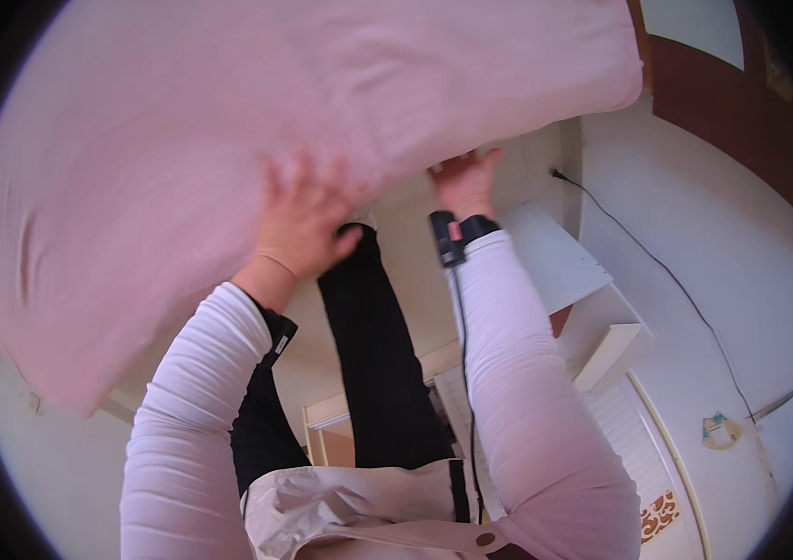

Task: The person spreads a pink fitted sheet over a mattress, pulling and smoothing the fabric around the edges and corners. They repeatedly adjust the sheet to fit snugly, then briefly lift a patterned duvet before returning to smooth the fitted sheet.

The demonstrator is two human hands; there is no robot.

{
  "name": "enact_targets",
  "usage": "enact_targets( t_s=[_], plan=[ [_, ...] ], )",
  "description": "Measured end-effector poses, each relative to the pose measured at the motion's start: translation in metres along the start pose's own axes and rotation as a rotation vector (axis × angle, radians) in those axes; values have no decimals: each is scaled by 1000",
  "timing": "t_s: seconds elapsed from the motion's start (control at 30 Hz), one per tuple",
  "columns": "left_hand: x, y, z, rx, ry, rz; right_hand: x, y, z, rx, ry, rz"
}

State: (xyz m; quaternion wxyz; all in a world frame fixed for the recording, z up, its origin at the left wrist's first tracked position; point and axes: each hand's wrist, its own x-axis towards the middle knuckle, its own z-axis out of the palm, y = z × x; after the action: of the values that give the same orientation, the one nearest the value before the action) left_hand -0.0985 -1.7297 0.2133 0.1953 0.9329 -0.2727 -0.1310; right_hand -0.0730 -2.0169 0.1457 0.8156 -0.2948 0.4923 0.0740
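Observation:
A pink fitted sheet (179,140) covers a mattress that fills the upper left and middle of the view, with a few creases in it. Flat on its top near the edge rests my left hand (309,210), slightly blurred, its fingers spread. My right hand (466,182) is at the mattress's near edge, palm up, with its fingertips partly hidden under the pink fabric and its thumb out to the side. Whether those fingers grip the fabric cannot be told.
A black cable with a plug (559,175) runs along the white wall on the right. Below it stands a white cabinet or shelf piece (557,259). A brown wooden headboard or panel (711,98) is at the upper right. My legs in black trousers (382,350) stand beside the bed.

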Motion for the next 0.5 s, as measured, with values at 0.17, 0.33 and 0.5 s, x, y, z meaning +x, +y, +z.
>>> enact_targets(
  t_s=[0.17,0.33,0.5],
  plan=[
    [7,9,-27,-447,-62,432,33,-138,-3,-102,86,-315],
    [2,-79,-60,205,407,-378,67,-218,0,-384,152,-390],
    [2,-135,-36,450,183,-911,92,-266,-20,-645,40,-536]
  ],
)
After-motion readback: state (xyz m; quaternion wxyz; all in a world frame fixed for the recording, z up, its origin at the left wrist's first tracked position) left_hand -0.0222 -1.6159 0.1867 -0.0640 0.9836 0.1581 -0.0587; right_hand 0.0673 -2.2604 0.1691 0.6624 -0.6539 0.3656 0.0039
